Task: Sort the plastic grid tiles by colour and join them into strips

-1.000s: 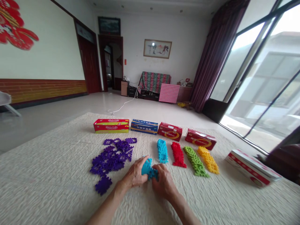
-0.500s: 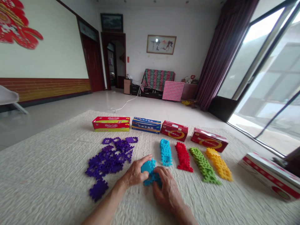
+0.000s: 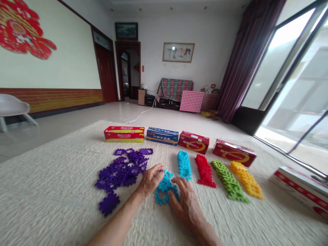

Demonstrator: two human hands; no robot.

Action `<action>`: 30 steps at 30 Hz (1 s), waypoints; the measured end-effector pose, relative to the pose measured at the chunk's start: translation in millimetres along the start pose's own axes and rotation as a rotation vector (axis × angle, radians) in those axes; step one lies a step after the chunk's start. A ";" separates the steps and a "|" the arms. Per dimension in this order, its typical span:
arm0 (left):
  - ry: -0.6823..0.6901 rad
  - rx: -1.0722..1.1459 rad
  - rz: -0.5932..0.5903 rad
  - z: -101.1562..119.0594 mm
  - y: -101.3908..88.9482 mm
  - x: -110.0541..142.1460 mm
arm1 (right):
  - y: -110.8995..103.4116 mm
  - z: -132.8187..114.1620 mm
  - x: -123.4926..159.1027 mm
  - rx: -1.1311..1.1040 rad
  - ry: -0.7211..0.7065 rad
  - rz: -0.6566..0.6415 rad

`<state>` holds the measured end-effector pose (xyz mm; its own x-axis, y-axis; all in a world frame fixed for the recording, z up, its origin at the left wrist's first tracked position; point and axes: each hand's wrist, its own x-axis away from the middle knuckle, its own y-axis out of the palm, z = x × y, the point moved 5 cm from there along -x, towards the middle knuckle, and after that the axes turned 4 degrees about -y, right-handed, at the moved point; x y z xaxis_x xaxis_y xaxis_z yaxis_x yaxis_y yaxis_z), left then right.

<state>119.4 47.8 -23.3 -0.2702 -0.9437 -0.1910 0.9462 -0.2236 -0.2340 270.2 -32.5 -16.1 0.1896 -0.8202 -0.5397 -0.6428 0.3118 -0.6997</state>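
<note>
Between my hands lie several light-blue toothed plastic building tiles (image 3: 162, 195), overlapping in a small heap, some with cut-out centres. My left hand (image 3: 150, 180) is at the heap's upper left, thumb and forefinger closed on the edge of a blue tile (image 3: 167, 176). Over the heap's right side is my right hand (image 3: 186, 200), thumb and fingers apart and touching the tiles; its palm side is hidden. A neat row of blue tiles (image 3: 183, 165) lies just beyond. Left of my left hand spreads a loose pile of purple tiles (image 3: 118, 172).
Rows of red tiles (image 3: 205, 171), green tiles (image 3: 229, 181) and yellow tiles (image 3: 246, 179) lie to the right. Behind stand a red-and-yellow box (image 3: 124, 134), a blue box (image 3: 162, 136) and two dark red boxes (image 3: 194, 141). A white-and-red box (image 3: 299, 188) sits far right on the textured mat (image 3: 64, 191).
The blue tiles between my hands have shifted, and a cut-out tile now shows at the front. My right hand's fingers have spread apart. The view has turned slightly.
</note>
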 end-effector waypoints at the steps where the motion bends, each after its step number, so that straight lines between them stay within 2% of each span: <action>1: 0.003 -0.007 0.007 -0.6 -0.6 -0.6 | 1.5 0.0 -0.8 0.025 -0.003 -0.004; 10: -0.001 0.022 -0.021 2.0 1.8 1.1 | 6.8 -6.7 -5.8 0.083 -0.026 -0.080; 14: -0.016 0.073 -0.016 -1.3 1.9 0.1 | 2.8 -5.5 -6.9 0.016 -0.060 -0.009; 17: -0.015 0.073 0.018 -3.0 1.5 -0.8 | -4.7 7.3 -8.6 -0.057 -0.010 0.101; 20: 0.005 0.004 0.030 -0.7 3.1 -0.4 | -16.3 29.4 -7.8 -0.078 0.123 0.193; 23: 0.002 -0.045 0.015 1.5 5.1 0.8 | -28.4 48.3 -3.3 -0.077 0.225 0.225; 26: -0.013 -0.061 -0.013 -0.1 6.9 1.3 | -37.0 56.8 1.3 -0.082 0.262 0.253; 28: 0.031 -0.084 -0.028 -0.6 8.6 1.1 | -37.8 56.9 2.0 -0.100 0.257 0.246; 30: 0.152 -0.170 -0.034 2.2 11.2 1.9 | -36.2 54.6 0.8 -0.121 0.236 0.223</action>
<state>129.8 43.0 -24.2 -0.3371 -0.8860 -0.3185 0.8961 -0.1982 -0.3971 334.1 -18.2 -16.8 -0.1331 -0.8313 -0.5397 -0.7351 0.4481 -0.5088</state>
